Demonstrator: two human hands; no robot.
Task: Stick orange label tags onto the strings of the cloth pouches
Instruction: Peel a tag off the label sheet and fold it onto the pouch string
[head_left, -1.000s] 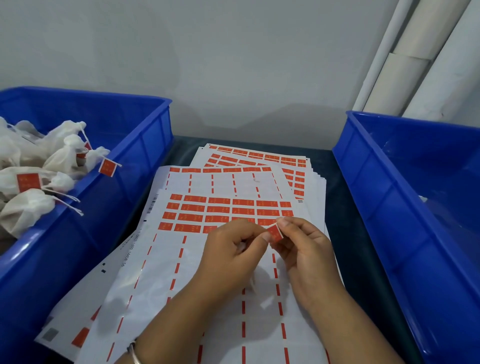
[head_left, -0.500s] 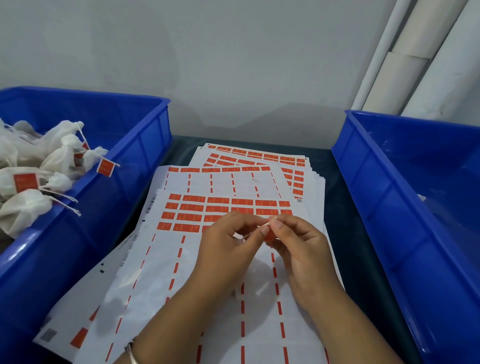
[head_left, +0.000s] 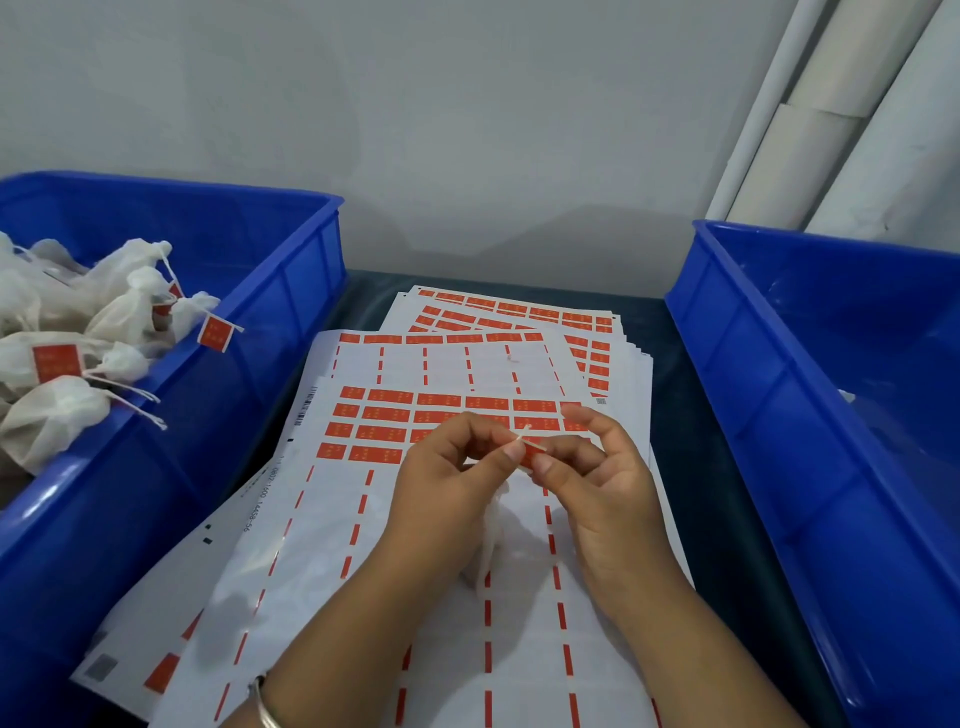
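The head view shows the fingers of both hands meeting above the middle of the label sheets. The left hand (head_left: 447, 483) pinches the thin white string (head_left: 522, 435) between thumb and forefinger, and the right hand (head_left: 597, 467) pinches a small orange label tag (head_left: 531, 453) between its thumb and forefinger, its other fingers spread loosely. The tag sits right at the string, touching it, between the two sets of fingertips. Under the hands a white cloth pouch (head_left: 491, 525) hangs down, mostly hidden by the palms. A metal bracelet (head_left: 265, 709) is on the left wrist.

Below the hands lies the top label sheet (head_left: 322, 545), with some rows of orange labels left at its far end and empty strips nearer the person. More sheets (head_left: 519, 312) are stacked under it and fan out behind. They rest on a dark tabletop (head_left: 670, 415).

On the left stands a blue bin (head_left: 291, 270) with white pouches (head_left: 52, 410) inside, several with orange tags on their strings. On the right stands a second blue bin (head_left: 779, 415). Behind is a pale grey wall (head_left: 467, 130), with white pipes (head_left: 831, 114) in the right corner.
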